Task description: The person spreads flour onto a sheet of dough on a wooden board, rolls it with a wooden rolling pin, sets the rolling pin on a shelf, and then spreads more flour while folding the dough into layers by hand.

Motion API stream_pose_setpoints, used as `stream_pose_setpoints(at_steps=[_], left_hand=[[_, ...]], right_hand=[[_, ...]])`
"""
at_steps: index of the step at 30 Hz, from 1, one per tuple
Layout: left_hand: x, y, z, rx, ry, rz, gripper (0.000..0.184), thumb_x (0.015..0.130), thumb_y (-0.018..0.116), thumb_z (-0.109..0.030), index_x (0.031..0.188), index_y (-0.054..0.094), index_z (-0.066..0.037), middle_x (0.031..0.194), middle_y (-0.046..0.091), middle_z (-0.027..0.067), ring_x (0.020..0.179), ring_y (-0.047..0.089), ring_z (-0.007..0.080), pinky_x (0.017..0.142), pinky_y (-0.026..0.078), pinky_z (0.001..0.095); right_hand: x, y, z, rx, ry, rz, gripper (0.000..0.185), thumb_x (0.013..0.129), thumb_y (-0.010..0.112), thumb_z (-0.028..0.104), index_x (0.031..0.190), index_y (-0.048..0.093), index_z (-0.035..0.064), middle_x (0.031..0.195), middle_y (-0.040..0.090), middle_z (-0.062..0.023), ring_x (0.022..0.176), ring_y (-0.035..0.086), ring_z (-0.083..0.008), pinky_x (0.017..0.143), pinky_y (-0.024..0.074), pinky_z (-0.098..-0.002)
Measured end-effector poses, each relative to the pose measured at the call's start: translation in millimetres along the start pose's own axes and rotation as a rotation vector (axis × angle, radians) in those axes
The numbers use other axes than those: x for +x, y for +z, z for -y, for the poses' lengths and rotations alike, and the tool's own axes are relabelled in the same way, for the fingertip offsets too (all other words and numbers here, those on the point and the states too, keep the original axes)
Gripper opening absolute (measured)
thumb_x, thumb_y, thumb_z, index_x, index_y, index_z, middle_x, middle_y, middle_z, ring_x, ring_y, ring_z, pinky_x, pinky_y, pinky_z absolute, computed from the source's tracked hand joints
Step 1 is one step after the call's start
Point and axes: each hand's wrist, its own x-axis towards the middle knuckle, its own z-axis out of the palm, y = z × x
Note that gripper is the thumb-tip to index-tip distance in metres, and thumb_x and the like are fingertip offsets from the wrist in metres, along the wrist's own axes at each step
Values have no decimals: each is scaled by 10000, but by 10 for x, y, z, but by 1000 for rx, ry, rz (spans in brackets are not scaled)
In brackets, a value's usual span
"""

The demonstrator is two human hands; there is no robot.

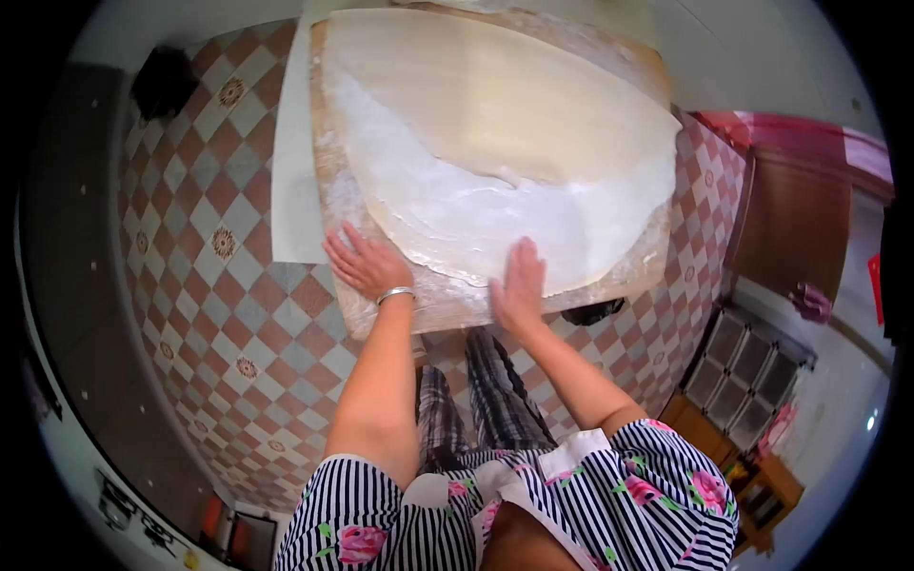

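Observation:
A large, thin sheet of rolled dough (552,105) covers most of a wooden board (438,316). White flour (476,214) is spread over the part of the dough nearer to me. My left hand (369,265), with a silver bracelet at the wrist, lies with fingers spread on the floury board beside the dough's lower left edge. My right hand (520,285) is flat with fingers stretched out, over the dough's near edge; whether it presses on it I cannot tell. Neither hand holds anything.
A white sheet (292,181) hangs out past the board's left side. Under the near right edge a dark object (593,311) shows partly. A black bin-like object (164,83) stands on the tiled floor at the far left. A grey rack (743,371) is at the right.

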Motion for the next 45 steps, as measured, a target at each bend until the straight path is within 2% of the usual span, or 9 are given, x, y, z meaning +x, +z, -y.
stream_pose_setpoints(at_steps=[6, 8, 17, 20, 25, 30, 33, 37, 45], left_hand=[[-17, 199, 110, 59, 48, -114, 544, 967, 438, -271, 1491, 345, -158, 1561, 273, 136, 1449, 239, 316, 1162, 200, 488], [10, 128, 107, 77, 40, -94, 574, 949, 474, -253, 1492, 331, -133, 1563, 257, 151, 1452, 221, 330, 1167, 190, 489], [-14, 132, 25, 119, 36, -56, 548, 989, 435, -260, 1509, 295, -159, 1577, 232, 112, 1462, 203, 293, 1171, 181, 470], [-19, 123, 25, 71, 69, -103, 545, 987, 436, -253, 1504, 303, -144, 1571, 242, 118, 1456, 214, 302, 1169, 182, 472], [6, 83, -9, 79, 49, -79, 540, 978, 451, -249, 1494, 332, -141, 1562, 266, 131, 1447, 244, 310, 1160, 206, 479], [16, 103, 10, 143, 29, -49, 539, 978, 453, -247, 1494, 333, -143, 1561, 272, 125, 1444, 252, 306, 1160, 211, 475], [5, 168, 62, 126, 57, -107, 533, 981, 447, -245, 1491, 337, -141, 1559, 276, 121, 1442, 256, 304, 1162, 210, 475], [0, 127, 40, 122, 61, -90, 525, 985, 434, -244, 1492, 340, -144, 1561, 273, 121, 1443, 255, 301, 1165, 209, 475], [-1, 111, 35, 98, 52, -85, 513, 987, 406, -237, 1487, 355, -129, 1555, 281, 138, 1433, 266, 322, 1157, 222, 488]], right_hand=[[1155, 472, 1198, 207, -414, -82, 723, 879, 580, 332, 1504, 301, 99, 1594, 202, -146, 1487, 144, -303, 1183, 101, -526], [1282, 402, 1116, 179, -277, -110, 714, 902, 546, 358, 1508, 287, 84, 1595, 208, -134, 1488, 142, -284, 1191, 90, -503], [303, -73, -242, -173, 469, -206, 790, 966, 461, 443, 1538, 114, 22, 1620, 72, -144, 1502, 33, -273, 1203, 18, -457], [323, -73, -34, -140, 66, -5, 819, 957, 470, 474, 1532, 119, 8, 1620, 67, -149, 1499, 54, -286, 1206, 43, -460], [272, -291, -805, -203, 492, -276, 769, 965, 463, 450, 1519, 189, -6, 1610, 102, -178, 1494, 72, -307, 1199, 75, -472], [302, -269, -1143, -115, 465, -426, 762, 941, 533, 367, 1519, 187, 11, 1595, 128, -206, 1482, 100, -355, 1187, 70, -512], [394, -512, -1224, -128, 223, -270, 763, 945, 508, 447, 1514, 226, 26, 1588, 161, -204, 1475, 128, -359, 1189, 86, -510], [879, -785, -1859, -200, 526, -382, 755, 950, 494, 468, 1525, 222, 61, 1593, 154, -192, 1482, 110, -334, 1193, 65, -513], [1742, -1316, -2766, -237, 471, -390, 752, 952, 467, 486, 1521, 235, 53, 1601, 170, -139, 1488, 119, -265, 1200, 91, -471]])
